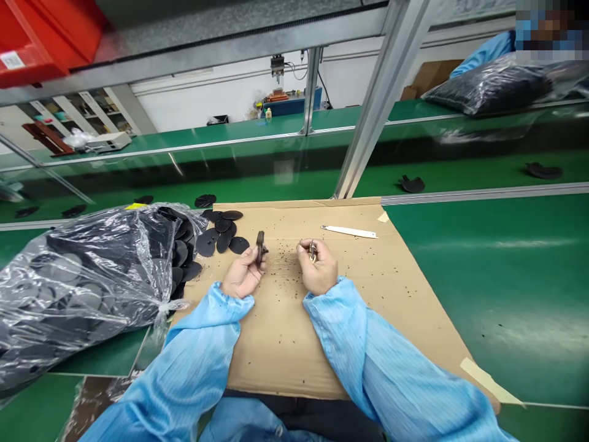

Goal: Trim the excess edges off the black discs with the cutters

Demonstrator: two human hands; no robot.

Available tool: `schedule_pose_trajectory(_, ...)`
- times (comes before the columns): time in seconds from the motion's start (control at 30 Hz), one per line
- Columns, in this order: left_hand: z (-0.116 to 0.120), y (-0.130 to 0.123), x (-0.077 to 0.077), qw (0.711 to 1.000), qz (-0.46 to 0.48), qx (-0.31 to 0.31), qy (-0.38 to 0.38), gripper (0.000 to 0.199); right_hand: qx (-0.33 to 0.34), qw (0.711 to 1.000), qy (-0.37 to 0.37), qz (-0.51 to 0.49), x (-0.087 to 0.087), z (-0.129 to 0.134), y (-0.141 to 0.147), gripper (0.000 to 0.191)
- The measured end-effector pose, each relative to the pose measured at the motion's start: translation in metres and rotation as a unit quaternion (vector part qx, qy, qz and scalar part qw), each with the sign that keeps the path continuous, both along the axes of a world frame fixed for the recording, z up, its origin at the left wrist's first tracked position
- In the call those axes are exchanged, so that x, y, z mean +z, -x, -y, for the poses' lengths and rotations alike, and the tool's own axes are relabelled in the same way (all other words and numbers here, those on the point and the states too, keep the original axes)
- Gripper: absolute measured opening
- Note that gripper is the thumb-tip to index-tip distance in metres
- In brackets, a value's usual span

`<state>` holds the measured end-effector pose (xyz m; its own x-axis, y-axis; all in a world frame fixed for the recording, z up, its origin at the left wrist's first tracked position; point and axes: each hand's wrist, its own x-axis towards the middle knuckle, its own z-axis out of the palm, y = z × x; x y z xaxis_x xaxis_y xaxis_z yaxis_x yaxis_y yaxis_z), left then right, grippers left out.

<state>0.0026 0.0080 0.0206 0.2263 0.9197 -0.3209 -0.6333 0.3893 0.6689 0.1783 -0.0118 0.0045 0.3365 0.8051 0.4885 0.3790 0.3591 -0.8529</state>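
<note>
One dark piece (pixel 260 240) held over the cardboard sheet (pixel 276 356), many more at its left

I hold the dark piece near the middle of the cardboard sheet, raised above it, standing on edge. My left hand (pixel 243 272) is closed on it, thumb and fingers pinching its lower part. My right hand (pixel 319 270), a little further to the right over the same sheet, is curled around a small metal tool (pixel 313 250); most of it hides in my fist, so I cannot tell whether its ends are together or apart. Tool and piece are apart, with a gap between my two hands.

Dark specks (pixel 285 265) are strewn over the sheet, thickest at its middle, so I judge that a fair amount of work is already behind me. The piece in my fingers is probably not finished, though I cannot see its state clearly. A cluster of black discs (pixel 224 224) lies on the sheet's far left corner, and a clear plastic bag (pixel 115 276) at the sheet's left side holds plenty more. Which of these are done and which are left, I cannot tell from how they lie. A white-handled knife (pixel 350 232) rests near the sheet's far right corner, touched by neither hand. More black pieces (pixel 411 183) lie beyond the sheet's far edge.
</note>
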Motion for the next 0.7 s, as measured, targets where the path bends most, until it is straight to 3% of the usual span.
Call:
schedule_pose_trajectory(0.23, 0.004, 0.002, 0.003, 0.999, 0.029, -0.021, -0.013, 0.032, 0.019, 1.0, -0.017, -0.006, -0.001, 0.0, -0.002, 0.009)
schedule_pose_trajectory(0.43, 0.005, 0.001, 0.0, 1.0, -0.003, -0.018, -0.019, 0.031, 0.018, 0.999, -0.031, 0.002, -0.001, -0.001, -0.002, 0.008)
schedule_pose_trajectory(0.6, 0.0, -0.003, -0.005, 0.997, -0.043, 0.055, -0.028, 0.029, 0.002, 0.999, -0.044, 0.011, -0.003, -0.001, -0.003, 0.007)
schedule_pose_trajectory(0.7, -0.024, -0.007, -0.001, 0.986, -0.118, 0.104, -0.055, 0.034, -0.003, 0.997, -0.07, 0.014, -0.003, -0.002, -0.001, 0.006)
